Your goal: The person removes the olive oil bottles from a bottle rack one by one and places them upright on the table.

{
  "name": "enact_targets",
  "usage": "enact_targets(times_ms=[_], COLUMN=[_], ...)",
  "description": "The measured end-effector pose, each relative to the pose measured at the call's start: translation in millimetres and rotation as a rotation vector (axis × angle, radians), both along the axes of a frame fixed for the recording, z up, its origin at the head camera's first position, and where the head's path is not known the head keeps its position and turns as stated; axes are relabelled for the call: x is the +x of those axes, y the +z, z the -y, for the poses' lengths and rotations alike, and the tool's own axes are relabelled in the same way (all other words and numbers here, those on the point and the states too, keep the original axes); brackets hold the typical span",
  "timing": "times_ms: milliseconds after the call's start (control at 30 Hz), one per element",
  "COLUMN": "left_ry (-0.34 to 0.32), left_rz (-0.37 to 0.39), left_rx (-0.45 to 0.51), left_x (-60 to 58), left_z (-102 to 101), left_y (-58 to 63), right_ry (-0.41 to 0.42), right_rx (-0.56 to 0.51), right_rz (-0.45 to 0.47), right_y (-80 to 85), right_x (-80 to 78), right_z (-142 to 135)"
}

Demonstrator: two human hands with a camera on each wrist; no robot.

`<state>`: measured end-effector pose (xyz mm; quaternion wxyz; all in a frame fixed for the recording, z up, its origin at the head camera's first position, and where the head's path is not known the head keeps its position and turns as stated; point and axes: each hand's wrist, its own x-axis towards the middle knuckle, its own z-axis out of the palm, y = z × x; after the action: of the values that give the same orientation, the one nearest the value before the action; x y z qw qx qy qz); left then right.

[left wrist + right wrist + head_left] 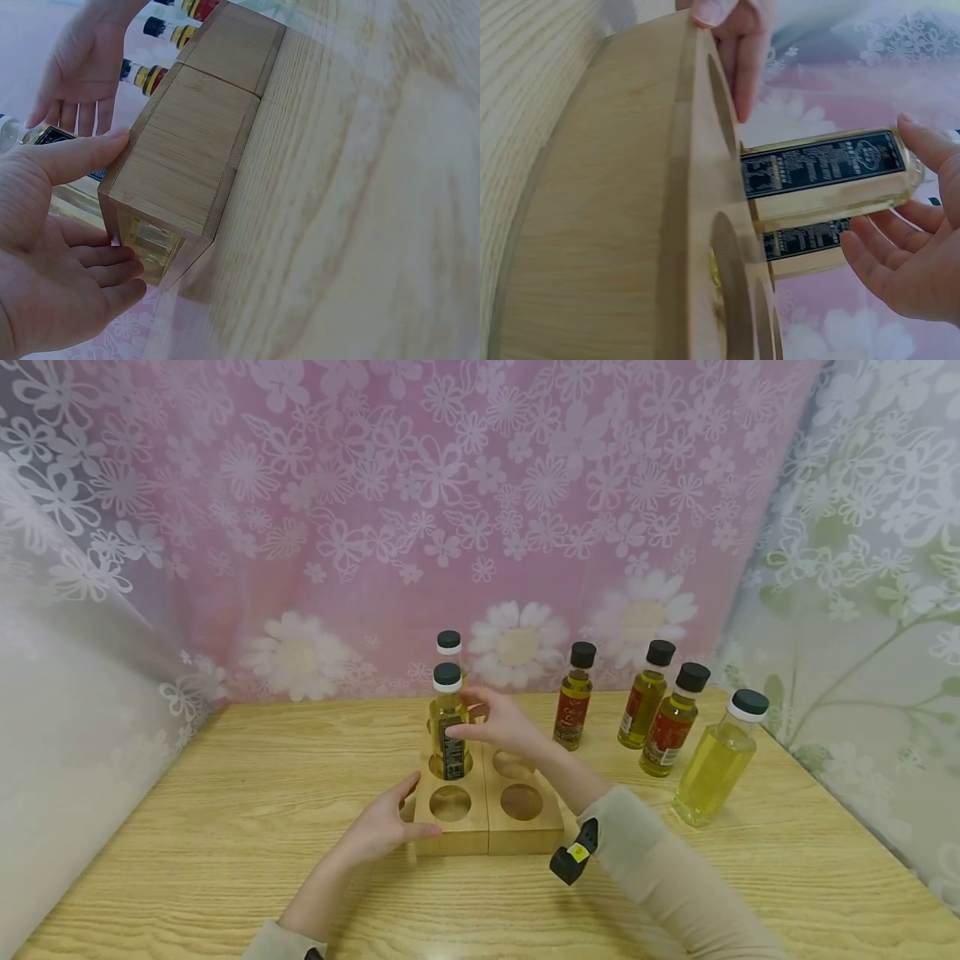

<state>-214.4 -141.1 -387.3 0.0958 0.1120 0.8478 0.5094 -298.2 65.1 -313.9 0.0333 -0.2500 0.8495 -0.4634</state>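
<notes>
An oil bottle [444, 714] with a dark cap, white ring and black label stands in a left-row hole of a wooden rack [453, 842]. My right hand [498, 722] holds its upper part, thumb on the near side, fingers behind. In the right wrist view, this oil bottle [825, 169] lies between the right thumb and fingers. A similar bottle [448, 647] stands directly behind, mostly hidden. My left hand [378, 827] rests against the rack's near left corner, thumb on the front face and fairly straight fingers along the side; the left wrist view shows this hand [60, 247] closer.
On the right stand several bottles: a red-labelled one [572, 710], two more like it [640, 706] [667, 735], and a larger square bottle of pale oil [716, 764]. Flowered curtains [480, 527] hang behind the wooden table [247, 827]. Round holes show in the rack's near row.
</notes>
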Motion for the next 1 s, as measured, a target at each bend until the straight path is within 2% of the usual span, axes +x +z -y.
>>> enact_targets(times_ms=[133, 367, 733, 1000], left_ry=[0.003, 0.001, 0.003, -0.002], left_rz=[-0.002, -0.005, -0.006, -0.005], left_rx=[-0.006, -0.013, -0.018, -0.003], left_x=[-0.7, -1.6, -1.4, -1.1], left_z=[0, 0, 0, 0], left_y=[-1.0, -1.6, -0.9, 0.2], right_ry=[-0.055, -0.142, -0.182, -0.206], right_rx=[0.021, 0.04, 0.08, 0.045], right_rz=[0.019, -0.002, -0.03, -0.031], right_y=[-4.4, -7.4, -4.8, 8.0], right_x=[1.3, 1.7, 3.1, 5.6], right_z=[8, 15, 14, 11])
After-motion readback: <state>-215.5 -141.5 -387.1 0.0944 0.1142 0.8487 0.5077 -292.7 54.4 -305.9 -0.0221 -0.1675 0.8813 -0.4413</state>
